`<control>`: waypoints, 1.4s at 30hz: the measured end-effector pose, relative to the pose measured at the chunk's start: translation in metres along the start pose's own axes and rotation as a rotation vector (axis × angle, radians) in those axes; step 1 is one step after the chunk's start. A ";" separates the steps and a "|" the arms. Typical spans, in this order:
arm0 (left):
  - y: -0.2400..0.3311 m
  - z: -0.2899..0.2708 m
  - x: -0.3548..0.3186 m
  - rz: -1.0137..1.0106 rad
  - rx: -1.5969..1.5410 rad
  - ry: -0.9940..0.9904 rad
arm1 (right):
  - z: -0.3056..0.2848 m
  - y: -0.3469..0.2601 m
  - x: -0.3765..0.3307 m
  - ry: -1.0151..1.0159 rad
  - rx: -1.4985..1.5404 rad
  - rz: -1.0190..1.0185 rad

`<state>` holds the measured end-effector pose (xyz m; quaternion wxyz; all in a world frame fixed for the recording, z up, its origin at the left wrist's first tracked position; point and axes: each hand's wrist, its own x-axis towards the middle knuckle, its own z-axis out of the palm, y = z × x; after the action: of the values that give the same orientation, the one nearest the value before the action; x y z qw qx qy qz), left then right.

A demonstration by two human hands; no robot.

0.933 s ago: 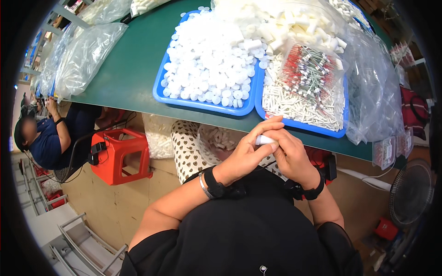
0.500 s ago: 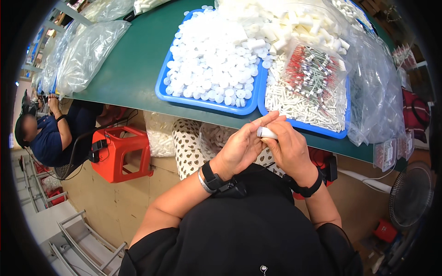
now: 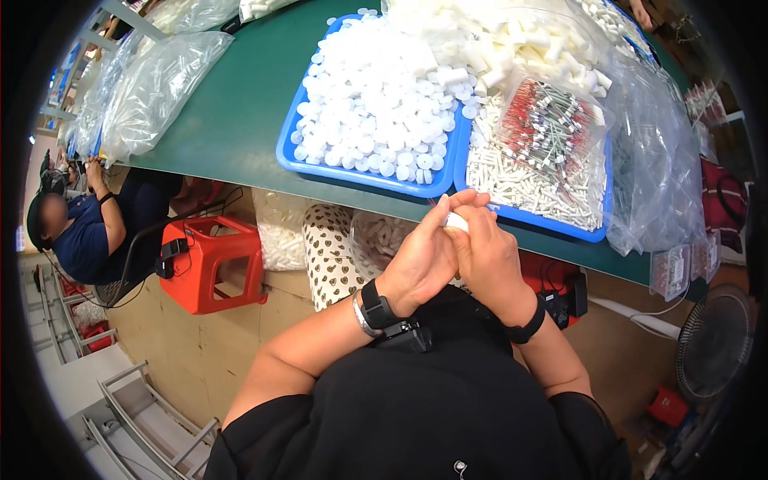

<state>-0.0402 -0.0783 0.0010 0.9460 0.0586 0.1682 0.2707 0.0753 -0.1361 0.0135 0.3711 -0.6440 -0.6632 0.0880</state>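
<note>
Both hands meet in front of my body, near the table's front edge. My right hand is closed round a small white plastic cylinder, its thumb pressed along the side. My left hand cups the same piece from the left, thumb up against its end and fingers reaching behind the right hand. A thin reddish wire shows by the left thumb tip. Just beyond the hands, a blue tray holds translucent white discs. Beside it, a second blue tray carries short white tubes, with a bag of red-and-grey wired parts on top.
Foam-like white pieces are heaped behind the trays. Clear plastic bags lie on the green table. At left are a red stool and a seated person. A fan stands at right.
The right hand has closed further over the white cylinder, hiding more of it. Both hands have shifted slightly, and the right wrist has turned.
</note>
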 end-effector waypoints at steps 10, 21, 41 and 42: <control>-0.007 0.000 -0.008 -0.020 0.017 -0.039 | -0.010 0.003 -0.002 -0.038 -0.116 -0.155; 0.003 0.002 -0.009 0.065 0.276 0.015 | 0.008 -0.010 -0.001 -0.030 0.207 0.139; 0.011 -0.014 -0.026 0.144 0.493 0.069 | 0.013 -0.002 -0.003 -0.414 0.715 0.340; 0.007 -0.013 -0.026 0.204 0.497 0.088 | 0.017 -0.006 -0.005 -0.375 0.548 0.270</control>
<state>-0.0692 -0.0859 -0.0022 0.8621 0.2940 0.2637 0.3174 0.0602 -0.1358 0.0032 0.3868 -0.5750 -0.5805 0.4275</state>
